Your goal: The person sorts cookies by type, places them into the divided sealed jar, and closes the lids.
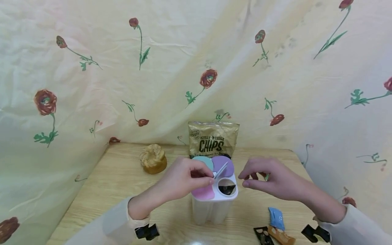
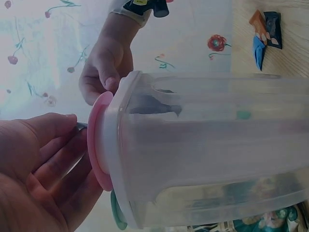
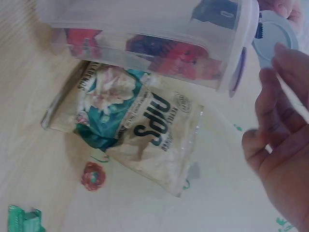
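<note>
A clear storage container (image 1: 212, 211) with a white top stands upright on the table. Teal (image 1: 203, 161), purple (image 1: 223, 166) and pink (image 1: 203, 193) lids cover three of its compartments. The front right opening is uncovered, and a black packet (image 1: 227, 189) shows inside. My left hand (image 1: 191, 175) pinches a pale blue lid (image 3: 275, 38), tilted on edge above the top. Just right of the opening hovers my right hand (image 1: 272, 177), fingers loosely bent with nothing between them. Red packets (image 3: 186, 58) show through another compartment's wall.
A gold chips bag (image 1: 213, 139) stands right behind the container. A round bread-like cake (image 1: 153, 159) sits at the back left. Blue (image 1: 276, 218), brown (image 1: 280, 235) and black (image 1: 263, 235) sachets lie front right. A green packet (image 3: 25, 220) lies on the right.
</note>
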A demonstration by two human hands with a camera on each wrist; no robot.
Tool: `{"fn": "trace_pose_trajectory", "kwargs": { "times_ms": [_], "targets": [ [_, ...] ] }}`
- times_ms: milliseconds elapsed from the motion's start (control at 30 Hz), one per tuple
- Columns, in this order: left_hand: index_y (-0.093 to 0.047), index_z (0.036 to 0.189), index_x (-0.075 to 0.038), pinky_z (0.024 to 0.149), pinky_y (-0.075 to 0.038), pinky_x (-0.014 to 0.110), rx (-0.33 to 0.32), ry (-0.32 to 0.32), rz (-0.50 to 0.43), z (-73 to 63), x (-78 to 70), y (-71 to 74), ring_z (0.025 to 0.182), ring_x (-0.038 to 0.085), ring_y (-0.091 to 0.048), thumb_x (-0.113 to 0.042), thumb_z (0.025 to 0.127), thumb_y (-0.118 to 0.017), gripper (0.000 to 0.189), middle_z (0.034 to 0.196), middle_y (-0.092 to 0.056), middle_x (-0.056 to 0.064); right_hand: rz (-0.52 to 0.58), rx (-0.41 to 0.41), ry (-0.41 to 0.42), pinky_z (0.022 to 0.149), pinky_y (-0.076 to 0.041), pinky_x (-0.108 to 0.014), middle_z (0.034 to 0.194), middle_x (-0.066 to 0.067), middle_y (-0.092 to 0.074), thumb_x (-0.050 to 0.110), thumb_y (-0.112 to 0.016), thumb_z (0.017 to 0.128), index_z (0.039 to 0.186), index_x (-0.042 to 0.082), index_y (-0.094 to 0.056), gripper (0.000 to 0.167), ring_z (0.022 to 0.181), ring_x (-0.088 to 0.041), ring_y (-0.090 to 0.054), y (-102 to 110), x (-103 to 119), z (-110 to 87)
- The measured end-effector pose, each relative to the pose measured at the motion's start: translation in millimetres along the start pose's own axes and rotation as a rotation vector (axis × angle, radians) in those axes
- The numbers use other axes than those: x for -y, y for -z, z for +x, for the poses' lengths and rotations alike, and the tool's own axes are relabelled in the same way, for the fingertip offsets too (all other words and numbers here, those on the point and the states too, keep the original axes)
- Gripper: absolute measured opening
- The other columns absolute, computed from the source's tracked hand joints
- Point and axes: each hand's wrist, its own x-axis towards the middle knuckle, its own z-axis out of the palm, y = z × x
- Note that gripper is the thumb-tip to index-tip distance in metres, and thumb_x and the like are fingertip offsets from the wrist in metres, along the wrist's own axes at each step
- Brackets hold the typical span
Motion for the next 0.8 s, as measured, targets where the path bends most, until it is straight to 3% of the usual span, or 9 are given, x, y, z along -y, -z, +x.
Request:
{"fn": "trace_pose_trajectory", "kwargs": {
  "times_ms": [167,400,567,667,800],
  "targets": [
    [-0.080,0.093,-0.017,0.070,-0.059,0.023,0.003,-0.007,0.005,-1.2,0.7,1.1,0.076,0.002,-0.067,-0.018,0.089,-0.081,0.005,0.085,-0.076,-0.010,0.066,0.043,0.091,0.074,-0.055,-0.023,0.111,0.006,-0.073,0.002,-0.071,0.095,0.116,0.021,-0.074,0.029,0.094,-0.006,-0.067,-11.7,1.1,2.7],
    [-0.080,0.094,-0.017,0.073,-0.059,0.023,0.001,-0.006,0.003,-0.6,-1.3,0.7,0.078,0.002,-0.068,-0.017,0.089,-0.080,0.004,0.087,-0.076,-0.010,0.084,0.116,0.083,0.064,-0.054,-0.019,0.115,0.008,-0.073,0.007,-0.067,0.099,0.119,0.022,-0.075,0.026,0.087,-0.002,-0.065,-20.5,1.9,10.1],
    [-0.080,0.094,-0.014,0.073,-0.059,0.023,-0.002,-0.007,0.007,-0.7,-1.9,1.2,0.078,0.002,-0.067,-0.016,0.090,-0.080,0.005,0.086,-0.076,-0.009,0.058,0.165,0.131,0.068,-0.054,-0.016,0.119,0.006,-0.071,0.011,-0.064,0.102,0.122,0.023,-0.073,0.025,0.096,-0.003,-0.066,-24.7,0.4,10.0],
    [-0.080,0.094,-0.014,0.073,-0.059,0.023,-0.002,-0.001,0.009,-1.0,-1.8,1.2,0.078,0.002,-0.067,-0.016,0.090,-0.080,0.005,0.086,-0.076,-0.009,0.065,0.157,0.123,0.063,-0.052,-0.014,0.118,0.006,-0.070,0.012,-0.065,0.101,0.121,0.023,-0.073,0.024,0.089,-0.001,-0.063,-24.8,0.8,8.9],
    [-0.080,0.094,-0.013,0.073,-0.059,0.023,-0.004,0.007,0.005,-1.0,-2.4,0.6,0.078,0.002,-0.067,-0.016,0.090,-0.080,0.006,0.086,-0.076,-0.009,0.075,0.085,0.085,0.057,-0.049,-0.017,0.114,0.006,-0.072,0.006,-0.070,0.097,0.117,0.023,-0.073,0.027,0.079,0.000,-0.059,-17.6,-0.5,4.2]
  ]
}}
